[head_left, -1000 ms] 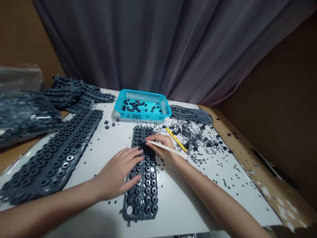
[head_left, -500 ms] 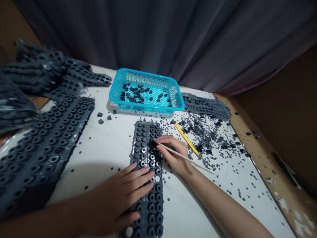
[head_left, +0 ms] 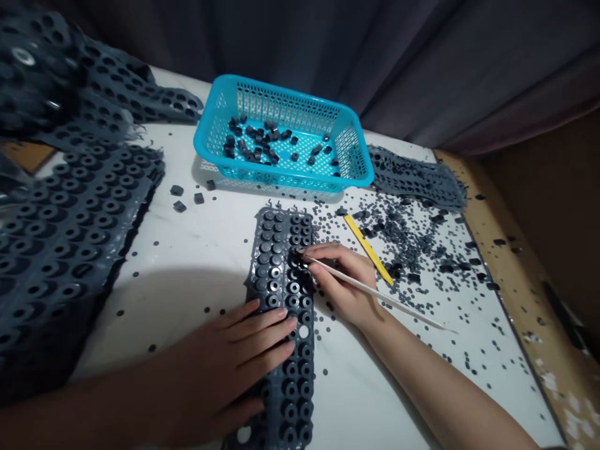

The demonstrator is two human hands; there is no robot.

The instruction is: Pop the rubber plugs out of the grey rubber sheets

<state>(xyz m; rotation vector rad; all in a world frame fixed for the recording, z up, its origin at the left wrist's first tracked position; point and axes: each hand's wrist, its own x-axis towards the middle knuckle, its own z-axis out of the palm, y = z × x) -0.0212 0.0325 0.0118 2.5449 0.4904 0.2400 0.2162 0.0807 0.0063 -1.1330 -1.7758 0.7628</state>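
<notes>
Within the last second our left hand [head_left: 239, 353] had shifted down the studded strip [head_left: 284, 250], beside its white spot [head_left: 304, 332]; we judged this steadied the strip for work at its upper rows. The strip lay lengthwise on the bench [head_left: 187, 244], nearer us than the blue basket [head_left: 281, 90]. Left fingers lay spread, gripping nothing; the right hand [head_left: 349, 278] was angled inward, fingers pinching a white stick [head_left: 375, 291]
</notes>
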